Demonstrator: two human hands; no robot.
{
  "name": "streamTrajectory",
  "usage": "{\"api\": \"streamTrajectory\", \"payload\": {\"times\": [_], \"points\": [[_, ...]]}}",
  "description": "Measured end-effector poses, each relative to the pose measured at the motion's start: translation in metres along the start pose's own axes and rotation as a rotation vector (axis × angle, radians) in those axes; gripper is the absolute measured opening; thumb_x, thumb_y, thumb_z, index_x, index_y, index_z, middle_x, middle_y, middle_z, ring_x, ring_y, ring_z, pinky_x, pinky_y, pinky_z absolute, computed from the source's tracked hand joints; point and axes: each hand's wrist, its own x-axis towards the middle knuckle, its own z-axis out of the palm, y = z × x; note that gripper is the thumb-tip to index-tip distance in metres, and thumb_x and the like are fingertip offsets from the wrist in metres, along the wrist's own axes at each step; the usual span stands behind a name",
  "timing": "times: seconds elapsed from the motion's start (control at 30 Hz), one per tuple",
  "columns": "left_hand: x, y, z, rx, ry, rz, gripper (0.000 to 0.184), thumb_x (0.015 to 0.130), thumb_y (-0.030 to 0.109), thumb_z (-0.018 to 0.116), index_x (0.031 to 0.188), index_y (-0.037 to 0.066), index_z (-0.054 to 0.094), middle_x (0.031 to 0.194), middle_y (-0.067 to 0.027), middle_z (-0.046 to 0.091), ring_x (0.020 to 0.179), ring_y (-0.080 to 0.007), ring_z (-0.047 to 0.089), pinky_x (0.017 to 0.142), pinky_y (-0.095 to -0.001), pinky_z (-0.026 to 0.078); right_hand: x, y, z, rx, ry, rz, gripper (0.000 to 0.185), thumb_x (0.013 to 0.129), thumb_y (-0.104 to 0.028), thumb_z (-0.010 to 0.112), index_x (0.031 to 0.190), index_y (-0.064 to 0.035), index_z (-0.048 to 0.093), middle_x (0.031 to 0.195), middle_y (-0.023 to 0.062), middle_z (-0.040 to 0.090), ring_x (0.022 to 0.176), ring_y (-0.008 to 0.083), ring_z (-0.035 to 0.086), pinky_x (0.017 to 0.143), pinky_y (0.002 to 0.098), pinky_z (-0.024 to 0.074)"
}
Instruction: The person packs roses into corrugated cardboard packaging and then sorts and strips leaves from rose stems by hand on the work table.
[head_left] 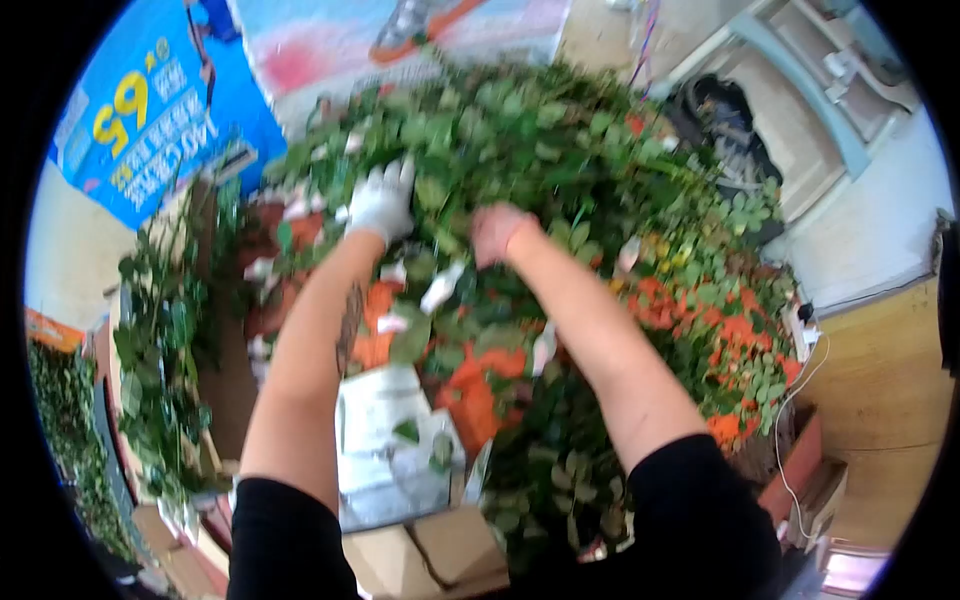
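A big heap of green leafy stems spreads in front of me on an orange-red surface. My left hand, in a white glove, rests on the leaves at the near side of the heap, its fingers stretched out. To the right of it, my right hand, in a pinkish glove, is closed among the stems; it is slightly blurred, and what its fingers grip is hidden. Several pale, bud-like pieces lie around the hands, among them a white one just below and between them.
More leafy stems hang over a box edge on the left. Close to me are a white-and-grey sheet and cardboard. Behind the heap stand a blue printed panel and a pale chair with a dark bag. A white cable hangs at right.
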Motion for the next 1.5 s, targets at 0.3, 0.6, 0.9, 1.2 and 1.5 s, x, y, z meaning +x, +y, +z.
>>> {"api": "streamTrajectory", "payload": {"times": [0.3,0.6,0.9,1.2,1.5], "points": [[0.016,0.008,-0.037,-0.017,-0.166,-0.036,0.072,0.074,0.022,0.064,0.138,0.013,0.033,0.111,-0.0136,0.062,0.103,-0.0260,0.061,0.085,-0.0384,0.049,-0.017,0.011,0.019,-0.211,0.228,-0.258,0.052,0.063,-0.035,0.071,0.103,-0.0027,0.065,0.116,0.0115,0.059,0.112,0.0268,0.054,0.096,0.0356,0.0423],[0.056,0.005,-0.132,-0.023,-0.065,0.037,0.041,0.067,0.021,0.062,0.106,0.009,0.062,0.102,-0.0193,0.065,0.098,-0.0339,0.062,0.082,-0.0428,0.051,-0.058,0.047,0.002,-0.240,0.644,-0.333,0.075,0.064,-0.055,0.064,0.120,-0.0072,0.055,0.119,0.0117,0.056,0.117,0.0298,0.046,0.102,0.0390,0.0318],[0.048,-0.085,-0.092,-0.132,-0.008,-0.132,0.048,0.071,0.032,0.066,0.112,0.006,0.062,0.102,-0.0211,0.065,0.095,-0.0361,0.062,0.084,-0.0427,0.050,-0.161,0.054,0.002,-0.061,0.720,-0.395,0.080,0.057,-0.044,0.076,0.124,-0.0099,0.050,0.119,0.0089,0.053,0.116,0.0286,0.046,0.107,0.0377,0.0303],[0.008,-0.029,-0.060,-0.123,-0.145,-0.159,0.044,0.069,0.031,0.066,0.103,0.003,0.064,0.108,-0.0189,0.064,0.100,-0.0311,0.063,0.085,-0.0408,0.051,-0.185,0.127,-0.066,1.026,1.169,-0.430,0.050,0.091,-0.021,0.048,0.136,-0.0046,0.036,0.130,0.0086,0.046,0.113,0.0172,0.049,0.097,0.0299,0.0416],[-0.155,-0.038,-0.161,-0.627,0.003,0.082,0.048,0.072,0.013,0.062,0.118,0.004,0.055,0.110,-0.0154,0.060,0.104,-0.0284,0.056,0.092,-0.0338,0.044,-0.165,0.001,-0.145,-0.223,1.298,0.216,0.045,0.074,-0.037,0.065,0.105,-0.0062,0.056,0.087,0.0118,0.063,0.085,0.0205,0.063,0.071,0.0323,0.0494]]}}
